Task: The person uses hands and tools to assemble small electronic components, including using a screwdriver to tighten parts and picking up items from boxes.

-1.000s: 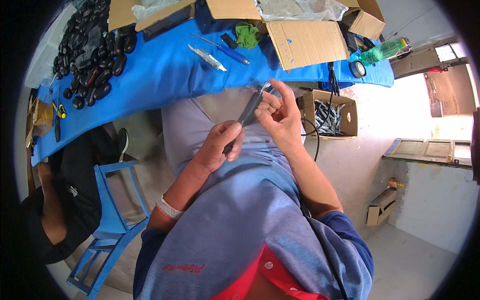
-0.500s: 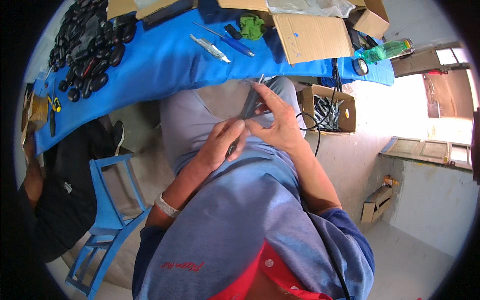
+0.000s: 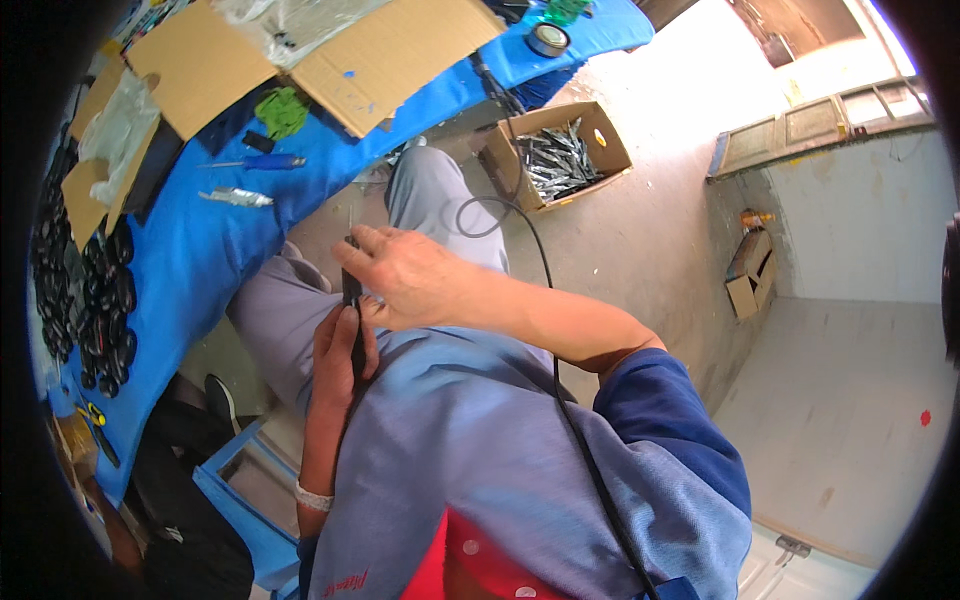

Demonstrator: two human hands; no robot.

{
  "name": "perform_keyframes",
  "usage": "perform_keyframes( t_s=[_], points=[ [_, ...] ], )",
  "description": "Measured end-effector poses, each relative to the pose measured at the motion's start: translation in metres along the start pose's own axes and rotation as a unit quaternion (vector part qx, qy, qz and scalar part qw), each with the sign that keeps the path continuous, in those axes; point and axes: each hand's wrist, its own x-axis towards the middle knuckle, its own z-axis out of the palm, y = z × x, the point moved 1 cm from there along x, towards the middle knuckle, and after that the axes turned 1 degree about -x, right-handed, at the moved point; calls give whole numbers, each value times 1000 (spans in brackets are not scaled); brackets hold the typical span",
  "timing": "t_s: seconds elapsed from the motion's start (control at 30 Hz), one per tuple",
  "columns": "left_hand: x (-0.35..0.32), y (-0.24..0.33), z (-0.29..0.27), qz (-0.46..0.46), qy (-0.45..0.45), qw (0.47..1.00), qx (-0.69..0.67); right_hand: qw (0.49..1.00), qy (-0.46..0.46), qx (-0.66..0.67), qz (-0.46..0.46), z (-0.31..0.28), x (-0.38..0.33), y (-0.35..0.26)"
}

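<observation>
Both hands at a slim dark tool over the lap, centre frame.
The left hand (image 3: 340, 350) has its grip wrapped round the dark tool (image 3: 354, 318); the right hand (image 3: 410, 280) pinches its upper end, the blue bench (image 3: 200, 240) at upper left.

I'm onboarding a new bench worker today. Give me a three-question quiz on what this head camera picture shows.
1. True or false: the left hand and the right hand both grip the dark slim tool over the lap.
2. The cardboard box on the floor holds: A) silvery metal parts B) green cloths C) tape rolls.
3. What colour is the cover on the table?

Key: 1 true; 2 A; 3 blue.
</observation>
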Motion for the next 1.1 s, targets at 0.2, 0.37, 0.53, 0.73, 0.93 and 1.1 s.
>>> perform_keyframes(
  t_s=[0.2, 0.37, 0.53, 0.73, 0.93, 1.1],
  points=[
    [0, 2, 13, -13, 6, 1000, 28, 999, 40, -19, 17, 0, -14, -1],
    [3, -2, 17, -16, 16, 998, 54, 995, 75, -25, 58, 1, -28, -3],
    [3, -1, 25, 2, -15, 998, 62, 995, 83, -26, 36, 0, -32, 0],
    [-2, 4, 27, -14, 15, 998, 59, 995, 89, -37, 7, 15, -27, 10],
    [-3, 3, 23, 7, -18, 999, 34, 970, 197, 114, 86, 8, -25, 5],
    [-2, 3, 22, 4, -33, 999, 26, 933, 244, 208, 164, 16, -28, 8]
  ],
)
